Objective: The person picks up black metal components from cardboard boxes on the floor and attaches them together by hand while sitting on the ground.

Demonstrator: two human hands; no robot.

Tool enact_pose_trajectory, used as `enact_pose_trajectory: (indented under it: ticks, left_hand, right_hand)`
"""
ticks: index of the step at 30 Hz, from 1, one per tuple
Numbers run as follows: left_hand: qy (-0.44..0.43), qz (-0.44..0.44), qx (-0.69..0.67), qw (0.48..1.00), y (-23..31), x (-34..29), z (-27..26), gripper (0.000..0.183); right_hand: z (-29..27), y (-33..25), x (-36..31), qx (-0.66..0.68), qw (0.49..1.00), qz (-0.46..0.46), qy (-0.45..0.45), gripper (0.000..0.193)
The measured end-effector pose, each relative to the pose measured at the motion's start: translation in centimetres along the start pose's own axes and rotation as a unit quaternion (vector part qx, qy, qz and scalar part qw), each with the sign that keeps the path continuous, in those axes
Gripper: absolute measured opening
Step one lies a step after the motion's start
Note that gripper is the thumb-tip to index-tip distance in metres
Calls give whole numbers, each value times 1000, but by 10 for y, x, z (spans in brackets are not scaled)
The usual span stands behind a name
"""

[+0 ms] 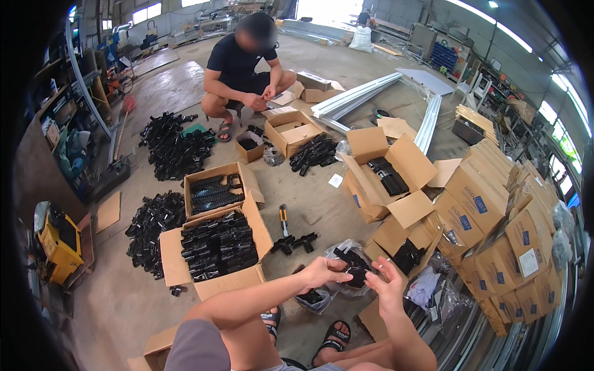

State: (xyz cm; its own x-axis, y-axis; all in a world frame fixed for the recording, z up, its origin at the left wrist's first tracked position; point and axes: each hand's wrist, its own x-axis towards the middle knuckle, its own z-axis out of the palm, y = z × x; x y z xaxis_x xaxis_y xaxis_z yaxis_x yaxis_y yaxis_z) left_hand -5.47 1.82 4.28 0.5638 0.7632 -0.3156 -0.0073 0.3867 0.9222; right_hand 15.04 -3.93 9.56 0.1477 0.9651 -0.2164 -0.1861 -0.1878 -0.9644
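My left hand [325, 274] pinches a black plastic fitting [348, 258] in front of me, thumb and fingertips closed at its near side. Close by on the right, my right hand [386, 285] has its fingers lifted and apart, with the thumb beside the fitting; I cannot make out anything in it. Beneath the hands are a plastic-lined container [362, 285] of small dark parts and another bag-lined box [314, 299]. On the floor ahead lie several black fittings [294, 243] and a screwdriver [283, 217] with a yellow and black handle.
Open cartons of black fittings [218, 246] stand left, beside loose heaps [154, 232]. A carton [388, 176] stands ahead right. Stacked cartons [473, 210] and metal profiles [476, 343] line the right. A co-worker [244, 68] squats ahead, hands together. A yellow machine [59, 244] sits far left.
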Motion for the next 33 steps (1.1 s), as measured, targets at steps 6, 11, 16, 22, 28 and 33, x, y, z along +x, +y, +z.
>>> enact_pose_trajectory:
  ticks: [6,11,16,22,28,33]
  left_hand:
    - [-22,-11,28,999,9,-4,5,35]
    - [-15,113,169,979,-1,-3,2,39]
    - [14,74,139,987,23,-20,15,31]
    - [-6,86,180,980,29,-19,23,37]
    - [-15,68,151,986,18,-20,14,42]
    - [-24,44,113,992,21,-22,21,40]
  right_hand:
    - [-1,13,3,-39,999,-1,-3,62]
    - [-7,24,12,-62,997,-17,-44,65]
    - [0,22,13,-97,993,2,-70,63]
    - [-10,20,5,-84,992,-29,-85,62]
    - [-2,23,3,-110,988,-30,-106,63]
    - [-5,26,7,-113,989,-21,-95,61]
